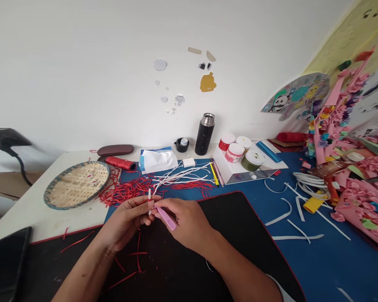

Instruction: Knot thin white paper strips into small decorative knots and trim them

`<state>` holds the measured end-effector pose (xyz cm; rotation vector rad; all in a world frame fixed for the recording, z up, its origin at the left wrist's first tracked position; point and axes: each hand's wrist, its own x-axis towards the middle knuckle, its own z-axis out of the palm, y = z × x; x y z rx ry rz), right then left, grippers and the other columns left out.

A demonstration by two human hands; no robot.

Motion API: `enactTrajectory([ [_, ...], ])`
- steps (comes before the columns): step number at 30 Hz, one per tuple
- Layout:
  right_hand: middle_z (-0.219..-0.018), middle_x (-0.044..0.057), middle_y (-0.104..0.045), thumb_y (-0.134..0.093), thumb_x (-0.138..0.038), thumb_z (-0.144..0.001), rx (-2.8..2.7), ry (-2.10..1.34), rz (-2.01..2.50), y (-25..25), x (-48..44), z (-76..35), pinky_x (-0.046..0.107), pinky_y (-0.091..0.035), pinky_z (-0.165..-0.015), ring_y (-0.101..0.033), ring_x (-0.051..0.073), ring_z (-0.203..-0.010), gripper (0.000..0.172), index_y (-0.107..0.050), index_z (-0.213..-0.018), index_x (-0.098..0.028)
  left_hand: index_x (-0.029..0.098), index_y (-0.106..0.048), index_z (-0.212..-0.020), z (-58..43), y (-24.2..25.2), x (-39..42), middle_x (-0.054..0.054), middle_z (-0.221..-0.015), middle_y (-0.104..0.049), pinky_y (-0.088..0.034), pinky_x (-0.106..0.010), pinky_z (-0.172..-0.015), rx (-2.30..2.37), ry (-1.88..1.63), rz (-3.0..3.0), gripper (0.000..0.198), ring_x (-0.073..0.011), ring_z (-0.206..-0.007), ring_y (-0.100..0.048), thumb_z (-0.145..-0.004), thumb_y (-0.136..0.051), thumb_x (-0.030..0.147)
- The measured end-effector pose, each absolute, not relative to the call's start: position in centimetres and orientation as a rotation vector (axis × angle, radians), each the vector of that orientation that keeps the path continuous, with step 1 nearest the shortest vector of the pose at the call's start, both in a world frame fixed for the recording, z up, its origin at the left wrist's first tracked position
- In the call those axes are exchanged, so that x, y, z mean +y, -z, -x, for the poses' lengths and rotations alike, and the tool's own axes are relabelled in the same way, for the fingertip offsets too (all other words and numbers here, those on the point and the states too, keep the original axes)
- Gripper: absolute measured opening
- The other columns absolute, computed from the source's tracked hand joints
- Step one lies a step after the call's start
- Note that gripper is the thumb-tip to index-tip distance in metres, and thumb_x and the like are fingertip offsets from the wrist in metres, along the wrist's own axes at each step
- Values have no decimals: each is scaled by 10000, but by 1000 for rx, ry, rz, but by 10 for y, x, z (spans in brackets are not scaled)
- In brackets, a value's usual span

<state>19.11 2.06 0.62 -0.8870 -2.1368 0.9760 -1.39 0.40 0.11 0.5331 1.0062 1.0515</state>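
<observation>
My left hand (132, 214) pinches a thin white strip (149, 193) with a bit of red on it, held nearly upright above the black mat. Close against it, my right hand (187, 221) is closed around a small pink tool (166, 218). The tool's far end reaches the left fingertips, where its tip is too small to make out. Just beyond the hands lie a tangle of red cords (126, 189) and a bunch of white cords (184, 174). Loose red cord pieces (139, 251) are scattered on the mat below my left hand.
A woven basket (77, 184), red thread spool (120, 163) and glasses case (115, 150) are at left. An uncapped black thermos (204, 136) stands near the wall, beside jars (253, 160) on a white box. Paper strips (297, 237) and pink paper flowers (362, 197) lie right.
</observation>
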Motion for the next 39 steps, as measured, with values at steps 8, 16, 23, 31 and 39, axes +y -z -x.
enactTrajectory([
  [8,-1136,49,-830,-597,-240,-1071,-2268,-776,875,1,22,-193,297,-538,-907,-776,212,-1013,210,-757,-1205,-261,137,-895,-971,19,-3,2,-80,-714,-808,-617,-164,-530,1043,-1015,-594,446,-123,-539,-712,-627,-1049,376],
  [16,-1112,31,-835,-576,-223,-1078,-2261,-769,851,0,23,-194,285,-524,-861,-776,200,-968,213,-771,-1155,-257,161,-877,-951,18,-1,1,-64,-728,-795,-628,-191,-578,1032,-1032,-664,369,-141,-605,-714,-676,-1024,358],
  [23,-1095,11,-841,-584,-150,-1055,-2241,-860,822,-6,23,-194,283,-530,-875,-778,195,-969,218,-780,-1095,-239,179,-869,-873,21,1,0,-52,-748,-778,-603,-211,-602,1075,-1016,-723,345,-153,-643,-695,-659,-1025,401],
  [31,-1149,10,-840,-626,-220,-1062,-2133,-972,816,-8,23,-194,279,-547,-919,-790,193,-1025,192,-813,-1093,-255,180,-873,-800,19,-3,1,-48,-719,-743,-493,-205,-550,1096,-999,-780,326,-129,-601,-585,-669,-1007,448],
  [39,-1160,12,-835,-630,-237,-1064,-2128,-1023,834,-10,22,-194,278,-538,-930,-783,193,-1037,182,-805,-1110,-257,166,-882,-821,22,-3,1,-37,-688,-718,-459,-195,-565,1116,-971,-793,373,-116,-596,-556,-660,-1004,480],
])
